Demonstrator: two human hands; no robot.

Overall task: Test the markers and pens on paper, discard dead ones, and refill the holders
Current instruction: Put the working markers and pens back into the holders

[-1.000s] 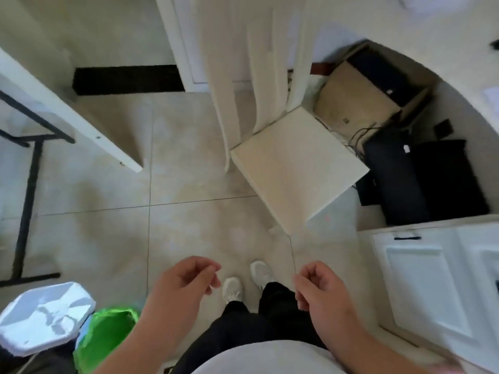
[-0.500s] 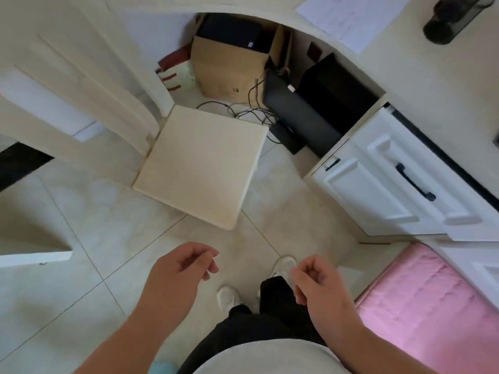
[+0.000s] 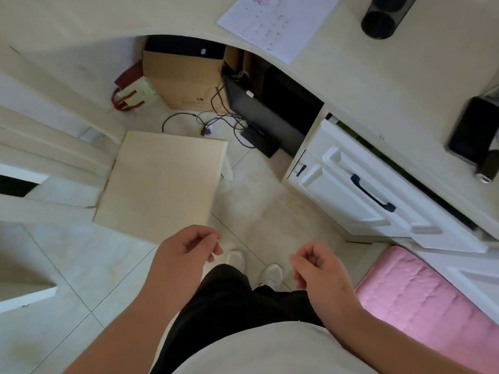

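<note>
A white sheet of paper [image 3: 278, 22] with faint coloured scribbles lies on the cream desk [image 3: 378, 85] at the top. A black cylindrical holder [image 3: 383, 17] lies on its side to the right of the sheet. My left hand [image 3: 183, 255] and my right hand [image 3: 321, 271] hang in front of me over the floor, fingers loosely curled, holding nothing. No marker or pen is visible.
A cream chair [image 3: 162, 182] stands left of centre before the desk. Under the desk are a cardboard box [image 3: 183, 79], cables and a black monitor [image 3: 264, 117]. White drawers [image 3: 361, 190], a dark phone [image 3: 475, 128] and a pink cushion [image 3: 432, 300] are at the right.
The view has swung right from the floor and a bin toward the desk. Paper, holder and phone have come into sight. Both hands stay loosely curled and empty.
</note>
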